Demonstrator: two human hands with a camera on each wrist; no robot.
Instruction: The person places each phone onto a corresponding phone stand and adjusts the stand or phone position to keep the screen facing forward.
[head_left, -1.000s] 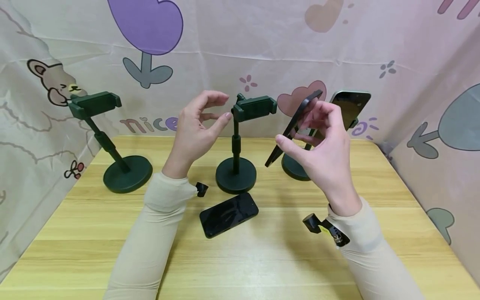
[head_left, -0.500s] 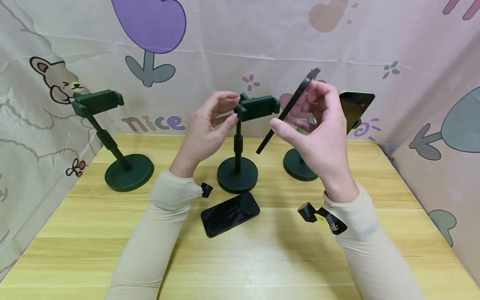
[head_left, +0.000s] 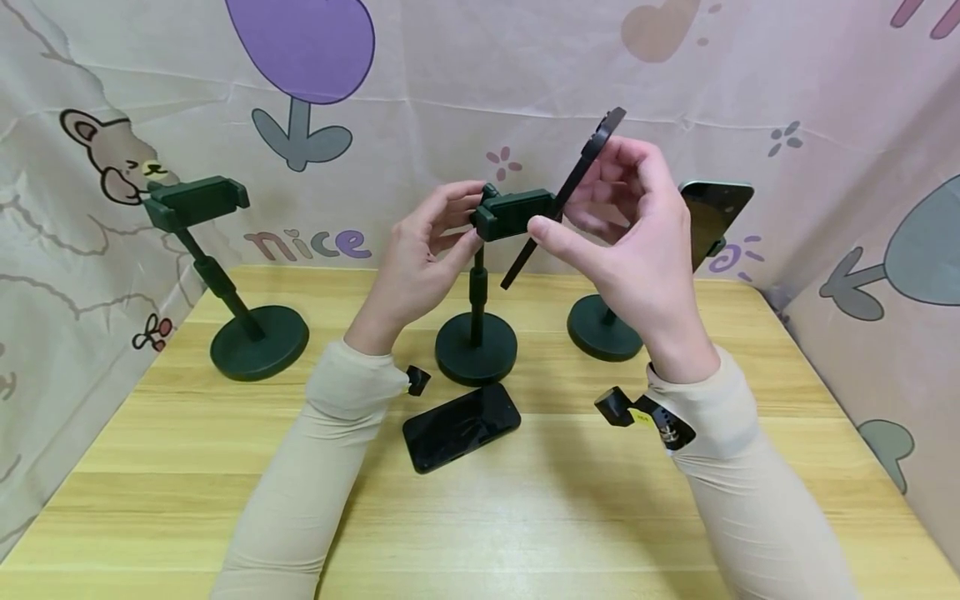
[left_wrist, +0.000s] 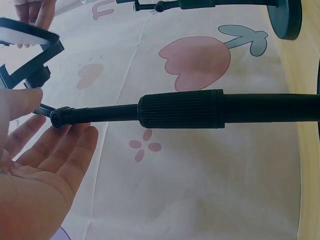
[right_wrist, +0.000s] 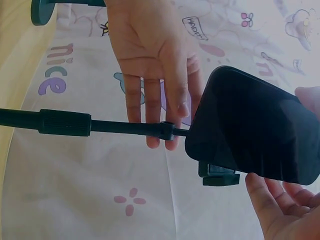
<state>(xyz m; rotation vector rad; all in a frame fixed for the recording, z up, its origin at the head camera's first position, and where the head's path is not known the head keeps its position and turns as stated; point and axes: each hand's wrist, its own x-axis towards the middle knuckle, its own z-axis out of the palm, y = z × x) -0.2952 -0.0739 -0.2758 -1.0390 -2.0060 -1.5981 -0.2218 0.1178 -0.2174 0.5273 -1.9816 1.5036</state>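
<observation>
A black smartphone (head_left: 576,173), seen nearly edge-on in the head view, is held by its long edges in my right hand (head_left: 637,225). In the right wrist view its dark screen covers most of the clamp (head_left: 517,214) of the middle green phone stand (head_left: 477,350). My left hand (head_left: 420,262) is at the left end of that clamp. Its fingers (left_wrist: 75,145) reach behind the stand's joint, fairly straight, with the thumb close by. A second smartphone (head_left: 461,427) lies screen up on the table before the stand's base.
On the left stands another green phone stand (head_left: 258,342) whose clamp holds nothing. A third stand (head_left: 603,329), at the right, bears a phone (head_left: 716,212), partly behind my right hand. The wooden table (head_left: 480,525) ends at a printed cloth backdrop (head_left: 435,75).
My right hand has raised the smartphone and brought it left, close to the middle stand's clamp. My left hand has moved right, up to the clamp's left end.
</observation>
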